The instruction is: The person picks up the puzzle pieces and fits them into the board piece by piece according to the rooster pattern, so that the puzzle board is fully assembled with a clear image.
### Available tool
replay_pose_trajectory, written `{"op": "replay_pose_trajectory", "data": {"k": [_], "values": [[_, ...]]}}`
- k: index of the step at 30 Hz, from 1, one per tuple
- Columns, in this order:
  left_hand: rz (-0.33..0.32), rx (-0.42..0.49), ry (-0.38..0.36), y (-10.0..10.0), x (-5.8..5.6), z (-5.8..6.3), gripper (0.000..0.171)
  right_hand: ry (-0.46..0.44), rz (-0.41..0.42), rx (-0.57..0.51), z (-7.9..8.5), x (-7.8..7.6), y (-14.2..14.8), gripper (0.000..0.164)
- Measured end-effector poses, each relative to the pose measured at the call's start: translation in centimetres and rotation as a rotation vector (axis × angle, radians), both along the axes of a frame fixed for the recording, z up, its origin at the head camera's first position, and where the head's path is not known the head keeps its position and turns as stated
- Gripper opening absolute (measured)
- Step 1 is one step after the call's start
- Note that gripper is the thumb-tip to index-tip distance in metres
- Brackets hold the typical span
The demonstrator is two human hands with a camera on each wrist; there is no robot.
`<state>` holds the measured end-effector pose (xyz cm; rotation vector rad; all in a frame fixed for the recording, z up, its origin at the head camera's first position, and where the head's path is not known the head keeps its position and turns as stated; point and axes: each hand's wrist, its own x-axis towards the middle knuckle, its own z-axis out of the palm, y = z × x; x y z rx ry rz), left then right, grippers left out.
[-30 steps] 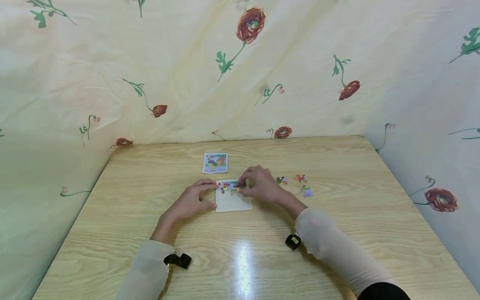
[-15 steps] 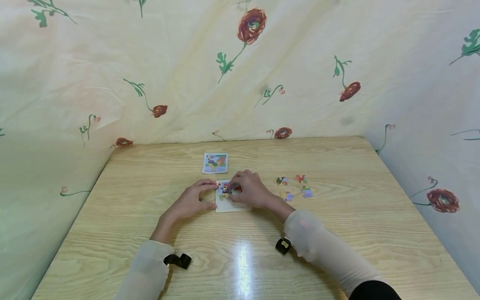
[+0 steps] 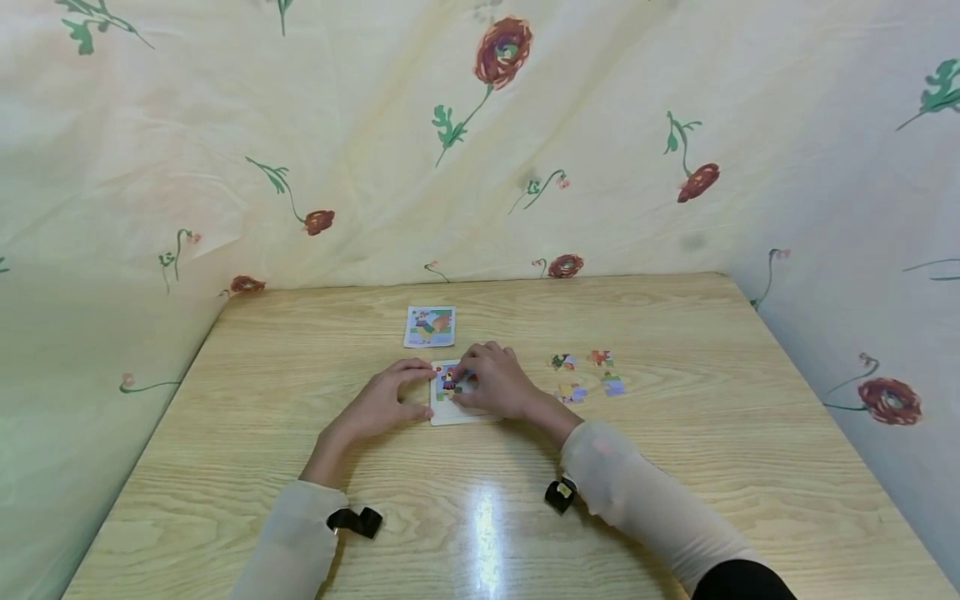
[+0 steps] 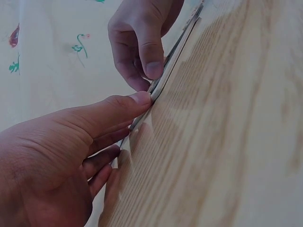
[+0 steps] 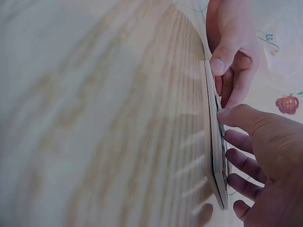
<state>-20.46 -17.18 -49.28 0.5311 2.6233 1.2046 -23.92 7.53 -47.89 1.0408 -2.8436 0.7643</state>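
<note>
A white puzzle board (image 3: 467,417) lies flat mid-table, with colourful jigsaw pieces (image 3: 448,379) laid in its upper left part. My left hand (image 3: 381,402) holds the board's left edge, index finger near the far corner and thumb near the front one. Over the board, my right hand (image 3: 497,382) reaches in from the right, curled so that thumb and fingertips straddle the laid pieces. In the right wrist view the thumb (image 5: 236,117) and fingers touch the pieces' top surface. The palm and knuckles hide the board's right side and the piece under them.
Several loose jigsaw pieces (image 3: 602,357) lie on the wooden table (image 3: 675,467) to the right. Behind the board stands out a square picture card (image 3: 430,326), lying flat. A flowered cloth (image 3: 360,125) hangs around the table's back and sides.
My right hand has moved left along the board and come slightly nearer, uncovering a loose piece on the right, then stayed nearly in place. The left hand and board have not moved.
</note>
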Motion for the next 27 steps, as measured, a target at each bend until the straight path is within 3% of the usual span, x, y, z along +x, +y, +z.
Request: {"op": "replay_pose_trajectory", "data": {"k": [27], "values": [[0.006,0.013,-0.01,0.0,-0.05,-0.2,0.061,0.018,-0.015,0.023,0.1,0.19,-0.38,0.02]]}}
